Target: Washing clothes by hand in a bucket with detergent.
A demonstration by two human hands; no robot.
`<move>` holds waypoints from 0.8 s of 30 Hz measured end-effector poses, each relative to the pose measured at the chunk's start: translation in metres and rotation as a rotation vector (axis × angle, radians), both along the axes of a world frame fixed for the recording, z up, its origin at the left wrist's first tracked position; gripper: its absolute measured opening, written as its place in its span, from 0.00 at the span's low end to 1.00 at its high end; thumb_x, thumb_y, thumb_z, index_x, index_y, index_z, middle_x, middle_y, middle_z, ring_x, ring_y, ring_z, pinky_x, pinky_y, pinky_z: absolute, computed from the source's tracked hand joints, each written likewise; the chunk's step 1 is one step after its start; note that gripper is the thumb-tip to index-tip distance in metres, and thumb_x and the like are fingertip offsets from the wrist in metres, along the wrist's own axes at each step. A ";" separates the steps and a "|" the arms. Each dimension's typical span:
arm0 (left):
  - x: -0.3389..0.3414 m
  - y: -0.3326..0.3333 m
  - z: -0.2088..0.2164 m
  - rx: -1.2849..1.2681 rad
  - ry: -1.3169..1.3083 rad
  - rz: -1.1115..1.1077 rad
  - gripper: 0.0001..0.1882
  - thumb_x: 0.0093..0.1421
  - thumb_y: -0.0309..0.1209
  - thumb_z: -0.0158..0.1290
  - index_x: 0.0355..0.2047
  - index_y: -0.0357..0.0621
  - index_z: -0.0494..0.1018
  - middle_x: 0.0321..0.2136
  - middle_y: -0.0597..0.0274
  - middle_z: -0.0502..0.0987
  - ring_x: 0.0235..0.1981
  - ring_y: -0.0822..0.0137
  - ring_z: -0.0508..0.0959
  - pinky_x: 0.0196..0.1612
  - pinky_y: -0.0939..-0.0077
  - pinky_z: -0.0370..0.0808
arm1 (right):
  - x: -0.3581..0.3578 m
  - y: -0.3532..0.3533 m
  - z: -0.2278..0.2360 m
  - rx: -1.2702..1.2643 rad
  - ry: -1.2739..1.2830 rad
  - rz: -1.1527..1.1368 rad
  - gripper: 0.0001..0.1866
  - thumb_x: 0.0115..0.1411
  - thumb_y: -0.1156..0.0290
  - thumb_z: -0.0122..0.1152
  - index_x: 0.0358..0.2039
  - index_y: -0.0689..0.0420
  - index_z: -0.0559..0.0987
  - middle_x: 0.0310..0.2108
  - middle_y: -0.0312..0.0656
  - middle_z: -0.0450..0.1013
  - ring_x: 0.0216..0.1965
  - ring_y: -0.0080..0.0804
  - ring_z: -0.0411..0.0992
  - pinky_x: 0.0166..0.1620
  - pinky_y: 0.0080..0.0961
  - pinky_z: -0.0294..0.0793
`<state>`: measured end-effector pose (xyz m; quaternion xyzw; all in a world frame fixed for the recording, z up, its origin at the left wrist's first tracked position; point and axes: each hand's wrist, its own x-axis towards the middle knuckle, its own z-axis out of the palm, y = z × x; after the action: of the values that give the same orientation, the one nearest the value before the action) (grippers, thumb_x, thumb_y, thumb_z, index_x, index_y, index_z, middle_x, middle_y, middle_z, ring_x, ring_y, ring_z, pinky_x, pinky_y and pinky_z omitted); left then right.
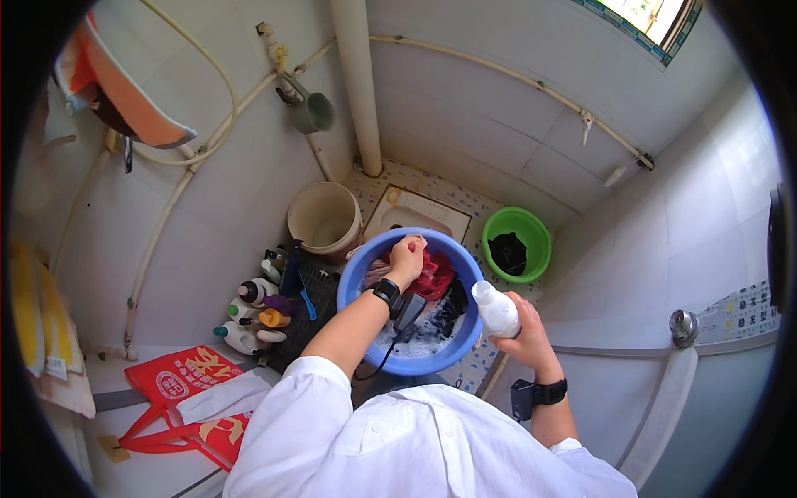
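Note:
A blue basin [352,274] full of sudsy water stands in front of me. Inside it lie a red cloth [433,278], a pale pink striped cloth [375,272] and a dark cloth [452,305], with white foam [407,339] around them. My left hand [406,261] reaches over the far side of the basin, its fingers closed on part of the red cloth. My right hand [525,336] grips a white bottle [496,309] at the basin's right rim. The bottle leans with its top toward the basin; whether anything flows from it I cannot tell.
A green basin [541,241] with dark cloth stands at the right, a whitish bucket [325,217] at the left. Several bottles [253,290] crowd a dark mat beside the basin. Behind is a squat toilet [419,214]. A red bag [178,373] lies left; a dipper [314,114] hangs on the pipe.

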<state>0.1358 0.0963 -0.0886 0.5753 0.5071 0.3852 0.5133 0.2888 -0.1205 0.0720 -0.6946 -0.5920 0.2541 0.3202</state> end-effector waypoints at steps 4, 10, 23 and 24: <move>-0.008 0.002 0.005 0.222 0.358 -0.051 0.08 0.51 0.29 0.48 0.30 0.41 0.73 0.29 0.48 0.73 0.34 0.50 0.72 0.39 0.65 0.68 | 0.005 -0.004 -0.004 -0.025 -0.040 -0.013 0.36 0.31 0.72 0.65 0.46 0.55 0.65 0.39 0.44 0.67 0.43 0.44 0.63 0.48 0.35 0.57; -0.042 -0.010 -0.001 0.388 0.568 -0.214 0.19 0.50 0.35 0.50 0.42 0.42 0.65 0.43 0.42 0.61 0.44 0.46 0.64 0.47 0.62 0.62 | 0.008 -0.011 -0.016 -0.045 -0.067 -0.008 0.36 0.31 0.71 0.65 0.46 0.55 0.65 0.38 0.45 0.67 0.43 0.44 0.63 0.47 0.35 0.58; -0.012 -0.025 -0.023 0.373 0.888 -0.578 0.21 0.48 0.34 0.51 0.43 0.45 0.62 0.39 0.48 0.67 0.41 0.46 0.66 0.37 0.59 0.70 | 0.007 -0.008 -0.008 -0.060 -0.043 -0.048 0.36 0.30 0.70 0.65 0.46 0.54 0.65 0.39 0.45 0.66 0.43 0.43 0.63 0.47 0.36 0.57; -0.020 -0.018 -0.021 0.378 0.876 -0.587 0.20 0.49 0.32 0.50 0.43 0.44 0.62 0.36 0.47 0.70 0.39 0.47 0.68 0.38 0.59 0.69 | 0.007 -0.010 -0.008 -0.058 -0.038 -0.050 0.36 0.30 0.70 0.65 0.46 0.54 0.65 0.39 0.45 0.66 0.43 0.43 0.63 0.47 0.36 0.57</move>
<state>0.1158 0.0785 -0.1097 0.8806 0.4136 0.0357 0.2282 0.2962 -0.1303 0.0636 -0.7229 -0.5727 0.2499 0.2947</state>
